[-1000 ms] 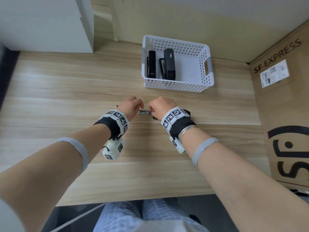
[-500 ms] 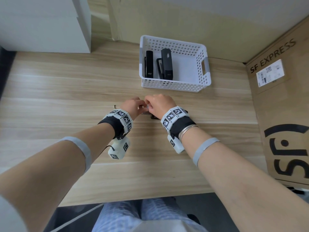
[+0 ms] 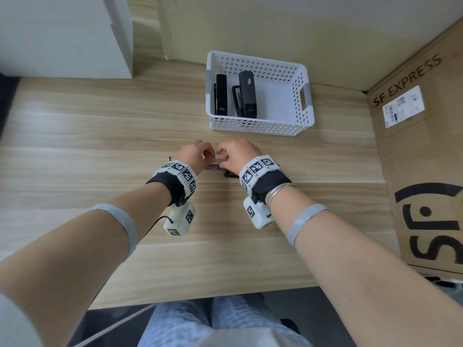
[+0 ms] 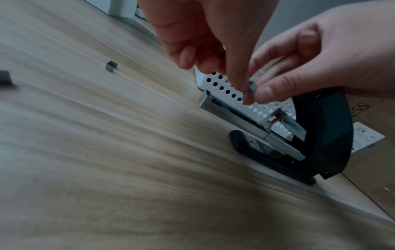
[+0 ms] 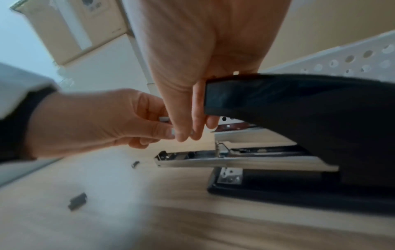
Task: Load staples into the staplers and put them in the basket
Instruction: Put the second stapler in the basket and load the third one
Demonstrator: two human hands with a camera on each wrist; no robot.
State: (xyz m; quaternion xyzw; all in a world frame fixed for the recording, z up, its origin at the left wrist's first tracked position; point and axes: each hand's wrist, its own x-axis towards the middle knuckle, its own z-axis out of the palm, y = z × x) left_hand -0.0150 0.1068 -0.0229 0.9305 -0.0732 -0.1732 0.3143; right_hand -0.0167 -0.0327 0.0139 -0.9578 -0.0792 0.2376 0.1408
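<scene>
Table (image 3: 75, 151) of pale wood grain, white cabinet (image 3: 62, 33) behind, brown SF Express cardboard box (image 3: 426, 151) at right. White perforated plastic basket (image 3: 304, 121) holds two black staplers (image 3: 221, 95) lengthwise. Opened black stapler (image 5: 299, 104) lies sideways before it, chrome tray towards the left hand (image 3: 191, 154); both hands' fingers (image 4: 265, 92) pinch a small grey staple strip (image 4: 252, 88), right hand (image 3: 236, 154) beside the left.

Open stapler (image 3: 229, 173) mostly behind hands.

Probably an office or mailroom: wooden desk (image 3: 100, 151), white cabinet (image 3: 62, 33), SF Express carton (image 3: 426, 171).
</scene>
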